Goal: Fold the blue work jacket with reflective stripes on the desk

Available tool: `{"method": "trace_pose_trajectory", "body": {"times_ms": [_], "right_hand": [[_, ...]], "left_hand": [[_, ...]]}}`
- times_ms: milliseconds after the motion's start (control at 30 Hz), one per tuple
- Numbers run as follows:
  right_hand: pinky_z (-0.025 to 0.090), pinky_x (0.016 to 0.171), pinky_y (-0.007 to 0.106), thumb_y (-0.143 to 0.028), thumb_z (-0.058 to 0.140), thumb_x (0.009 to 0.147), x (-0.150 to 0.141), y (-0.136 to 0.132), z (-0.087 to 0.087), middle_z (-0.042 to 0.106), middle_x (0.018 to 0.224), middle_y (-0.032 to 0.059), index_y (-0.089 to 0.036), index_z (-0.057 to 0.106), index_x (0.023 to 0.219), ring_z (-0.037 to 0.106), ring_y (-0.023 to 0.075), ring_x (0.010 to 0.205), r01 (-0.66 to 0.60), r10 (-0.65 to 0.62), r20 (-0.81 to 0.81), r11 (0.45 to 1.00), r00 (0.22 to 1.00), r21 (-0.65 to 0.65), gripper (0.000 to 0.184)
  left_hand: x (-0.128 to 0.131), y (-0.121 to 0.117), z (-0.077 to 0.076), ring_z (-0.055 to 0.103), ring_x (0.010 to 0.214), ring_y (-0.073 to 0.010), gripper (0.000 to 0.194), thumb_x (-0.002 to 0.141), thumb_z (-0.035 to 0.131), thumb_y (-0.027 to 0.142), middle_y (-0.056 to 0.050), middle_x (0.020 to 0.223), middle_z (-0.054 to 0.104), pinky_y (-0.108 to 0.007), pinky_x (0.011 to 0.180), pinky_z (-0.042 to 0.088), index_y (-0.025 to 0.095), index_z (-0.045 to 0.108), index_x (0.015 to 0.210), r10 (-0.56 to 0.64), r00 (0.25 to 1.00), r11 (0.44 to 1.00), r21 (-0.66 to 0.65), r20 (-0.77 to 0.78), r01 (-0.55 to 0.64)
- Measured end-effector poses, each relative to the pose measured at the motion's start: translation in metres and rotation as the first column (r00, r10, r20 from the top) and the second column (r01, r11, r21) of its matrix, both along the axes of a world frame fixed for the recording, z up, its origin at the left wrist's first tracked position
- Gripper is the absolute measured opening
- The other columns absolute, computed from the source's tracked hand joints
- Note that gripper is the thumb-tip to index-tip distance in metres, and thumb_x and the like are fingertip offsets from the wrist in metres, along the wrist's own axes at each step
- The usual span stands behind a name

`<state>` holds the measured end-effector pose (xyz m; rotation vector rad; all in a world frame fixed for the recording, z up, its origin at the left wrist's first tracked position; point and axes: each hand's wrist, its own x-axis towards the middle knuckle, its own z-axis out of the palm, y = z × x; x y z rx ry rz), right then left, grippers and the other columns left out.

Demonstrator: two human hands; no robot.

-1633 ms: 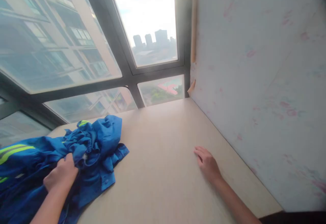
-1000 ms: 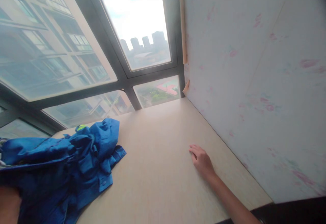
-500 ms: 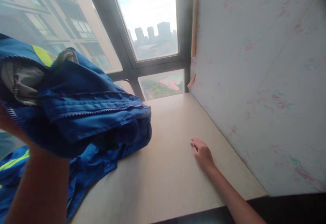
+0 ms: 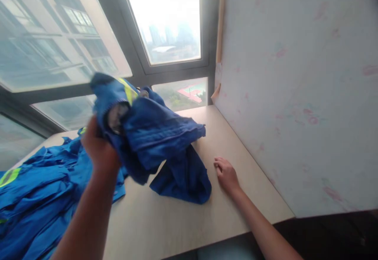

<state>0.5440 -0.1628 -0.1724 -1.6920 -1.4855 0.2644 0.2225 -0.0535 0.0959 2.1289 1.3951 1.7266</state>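
My left hand (image 4: pixel 100 147) grips a bunched blue work jacket (image 4: pixel 159 130) with a zipper, a grey lining and a yellow-green stripe. The jacket hangs over the wooden surface, and one dark blue part of it droops low near the middle. Some of my left fingers are hidden by the cloth. Resting on the surface to the right, my right hand (image 4: pixel 226 173) has its fingers loosely curled, with nothing visible in them. A gap separates it from the jacket. Another blue garment (image 4: pixel 44 189) with yellow-green stripes lies spread at the left.
The pale wooden surface (image 4: pixel 177 224) runs up to a grey-framed window (image 4: pixel 177 75). A flower-patterned wall (image 4: pixel 295 94) borders it on the right. Its front edge drops to a dark area (image 4: pixel 330 236).
My left hand has carried the jacket rightward and away from me over the surface. More of the garment at the left now shows. My right hand stays on the surface.
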Motion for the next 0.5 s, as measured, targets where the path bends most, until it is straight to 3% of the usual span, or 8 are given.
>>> {"method": "trace_pose_trajectory", "body": {"times_ms": [67, 167, 200, 267, 300, 367, 500], "right_hand": [[0.042, 0.109, 0.044, -0.011, 0.047, 0.085, 0.001, 0.0, -0.002, 0.07, 0.119, 0.007, -0.022, 0.074, 0.096, 0.059, 0.0223, 0.121, -0.005, 0.005, -0.006, 1.0, 1.0, -0.001, 0.032], [0.042, 0.11, 0.044, -0.009, 0.047, 0.083, 0.003, 0.0, -0.006, 0.069, 0.122, 0.0076, -0.021, 0.074, 0.101, 0.059, 0.0228, 0.121, -0.015, 0.015, 0.01, 1.0, 1.0, -0.008, 0.035], [0.042, 0.11, 0.043, -0.008, 0.046, 0.082, 0.004, 0.0, -0.006, 0.069, 0.123, 0.0075, -0.021, 0.074, 0.102, 0.059, 0.0228, 0.121, -0.019, 0.019, 0.021, 1.0, 1.0, -0.011, 0.037], [0.042, 0.11, 0.043, -0.008, 0.046, 0.082, 0.005, -0.001, -0.006, 0.068, 0.124, 0.0071, -0.021, 0.073, 0.104, 0.058, 0.0228, 0.121, -0.029, 0.03, 0.043, 0.999, 0.999, -0.015, 0.038], [0.041, 0.111, 0.043, -0.008, 0.045, 0.082, 0.005, -0.001, -0.006, 0.068, 0.124, 0.0071, -0.021, 0.073, 0.104, 0.058, 0.0229, 0.122, -0.034, 0.035, 0.053, 0.999, 0.998, -0.016, 0.038], [0.041, 0.111, 0.044, -0.01, 0.045, 0.083, 0.005, -0.002, -0.006, 0.067, 0.125, 0.0077, -0.02, 0.073, 0.105, 0.058, 0.0235, 0.122, -0.038, 0.039, 0.067, 0.999, 0.997, -0.014, 0.037], [0.042, 0.11, 0.045, -0.016, 0.045, 0.088, 0.003, -0.003, -0.005, 0.068, 0.123, 0.0084, -0.021, 0.073, 0.105, 0.058, 0.0245, 0.12, -0.051, 0.051, 0.068, 0.999, 0.996, 0.0, 0.033]], "left_hand": [[0.007, -0.012, -0.045, 0.06, 0.114, -0.0282, 0.061, 0.081, 0.067, 0.041, -0.006, 0.122, 0.066, -0.047, 0.104, 0.046, 0.009, 0.056, 0.131, -0.094, 0.996, 0.983, -0.161, -0.009, 0.092], [0.01, -0.043, -0.136, 0.062, 0.117, -0.0298, 0.056, 0.075, 0.069, 0.033, -0.007, 0.127, 0.066, -0.045, 0.104, 0.048, 0.019, 0.061, 0.128, -0.288, 0.936, 0.846, -0.512, -0.205, 0.148], [0.01, -0.054, -0.164, 0.061, 0.119, -0.0301, 0.053, 0.076, 0.065, 0.029, -0.007, 0.13, 0.064, -0.045, 0.105, 0.048, 0.021, 0.061, 0.129, -0.283, 0.922, 0.823, -0.56, -0.265, 0.092], [0.009, -0.072, -0.205, 0.054, 0.128, -0.0313, 0.058, 0.08, 0.058, 0.026, -0.011, 0.139, 0.057, -0.047, 0.108, 0.044, 0.02, 0.055, 0.137, -0.166, 0.932, 0.861, -0.507, -0.322, -0.021], [0.008, -0.079, -0.217, 0.051, 0.13, -0.0312, 0.06, 0.081, 0.056, 0.024, -0.012, 0.141, 0.055, -0.047, 0.109, 0.043, 0.02, 0.051, 0.14, -0.127, 0.934, 0.878, -0.477, -0.334, -0.051], [0.007, -0.085, -0.227, 0.049, 0.132, -0.0307, 0.063, 0.082, 0.054, 0.023, -0.012, 0.142, 0.053, -0.047, 0.11, 0.042, 0.02, 0.046, 0.144, -0.09, 0.938, 0.9, -0.43, -0.335, -0.068], [0.005, -0.086, -0.221, 0.05, 0.131, -0.0291, 0.066, 0.081, 0.055, 0.021, -0.011, 0.142, 0.054, -0.046, 0.111, 0.042, 0.021, 0.044, 0.145, -0.106, 0.945, 0.905, -0.424, -0.308, -0.037]]}}
